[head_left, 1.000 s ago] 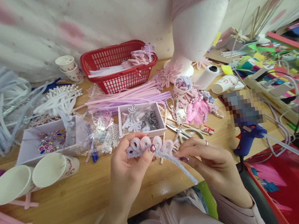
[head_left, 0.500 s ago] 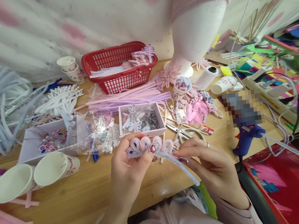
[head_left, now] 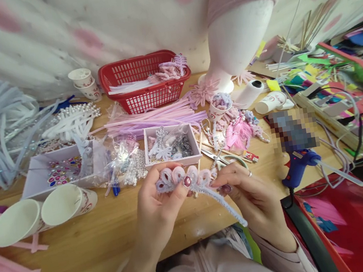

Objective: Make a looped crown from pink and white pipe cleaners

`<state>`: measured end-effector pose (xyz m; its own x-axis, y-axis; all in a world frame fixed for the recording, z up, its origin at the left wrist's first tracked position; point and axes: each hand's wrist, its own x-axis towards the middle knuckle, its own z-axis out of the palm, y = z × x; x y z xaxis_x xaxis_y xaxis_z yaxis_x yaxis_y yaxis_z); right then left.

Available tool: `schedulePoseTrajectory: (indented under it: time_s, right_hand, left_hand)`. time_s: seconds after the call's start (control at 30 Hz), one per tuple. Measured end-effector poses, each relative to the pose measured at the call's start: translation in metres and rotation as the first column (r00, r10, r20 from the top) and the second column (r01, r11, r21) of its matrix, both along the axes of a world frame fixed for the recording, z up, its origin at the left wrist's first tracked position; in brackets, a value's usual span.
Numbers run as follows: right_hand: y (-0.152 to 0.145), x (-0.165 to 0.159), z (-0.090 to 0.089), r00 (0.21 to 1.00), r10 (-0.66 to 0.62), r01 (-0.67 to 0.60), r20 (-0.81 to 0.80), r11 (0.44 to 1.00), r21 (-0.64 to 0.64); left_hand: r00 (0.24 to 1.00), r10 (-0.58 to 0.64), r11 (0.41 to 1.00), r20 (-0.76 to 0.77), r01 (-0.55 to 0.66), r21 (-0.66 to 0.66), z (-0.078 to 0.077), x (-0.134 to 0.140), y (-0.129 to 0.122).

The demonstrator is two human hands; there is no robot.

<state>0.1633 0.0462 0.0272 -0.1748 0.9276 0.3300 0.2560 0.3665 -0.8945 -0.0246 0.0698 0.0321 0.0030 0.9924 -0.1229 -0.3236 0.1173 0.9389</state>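
Observation:
My left hand [head_left: 160, 208] pinches a curled pipe-cleaner piece [head_left: 178, 176], a row of pink and pale blue-lilac loops, with the thumb pressed on its front. A loose pale blue tail [head_left: 224, 202] hangs from it down to the right. At the piece's right end my right hand [head_left: 254, 191] is closed, thumb and forefinger together by the last loops. What exactly sits between those fingertips is partly hidden. Just beyond the hands lie scissors [head_left: 221, 159] and a white box [head_left: 172, 146] of silvery trinkets.
A red basket [head_left: 149, 95] stands at the back behind pink and lilac pipe cleaners [head_left: 158, 117]. Paper cups [head_left: 17, 221] are at left. A blue glue gun [head_left: 298, 168], a power strip [head_left: 333, 116] and cables lie at right. A white mannequin head [head_left: 239, 30] rises behind.
The looped piece and both hands have shifted slightly to the right. Its tail now reaches a little lower. At the far right another person's hand has moved and looks blurred.

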Motion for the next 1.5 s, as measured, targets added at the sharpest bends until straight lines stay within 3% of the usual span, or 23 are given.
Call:
schedulePoseTrajectory:
  time_s: [0.53, 1.0, 1.17, 1.3, 1.5]
  right_hand:
    - [0.0038, -0.0028, 0.0001, 1.0, 0.002, -0.002, -0.002, 1.0, -0.012]
    - [0.0023, 0.0007, -0.0024, 1.0, -0.004, 0.001, -0.025, 0.995, -0.099]
    - [0.0029, 0.0028, 0.0002, 0.998, 0.014, -0.021, -0.054, 0.992, -0.122]
    - [0.0018, -0.0003, 0.0009, 0.995, -0.04, 0.029, -0.09, 0.991, -0.129]
    - [0.0003, -0.0059, 0.0021, 0.994, -0.055, 0.039, -0.099, 0.987, -0.153]
  left_hand:
    - [0.998, -0.025, 0.999, -0.063, 0.027, 0.024, -0.001, -0.0018, 0.0005]
    - [0.964, 0.074, 0.997, -0.254, -0.068, 0.032, 0.0033, 0.0009, -0.0026]
    - [0.972, 0.1, 0.995, -0.211, -0.098, 0.02, 0.0008, 0.0004, -0.0017]
    - [0.985, 0.086, 0.996, -0.148, -0.088, -0.008, -0.001, 0.0004, -0.0001]
    - [0.983, 0.1, 0.995, -0.153, -0.103, -0.011, 0.0072, 0.0041, -0.0035]
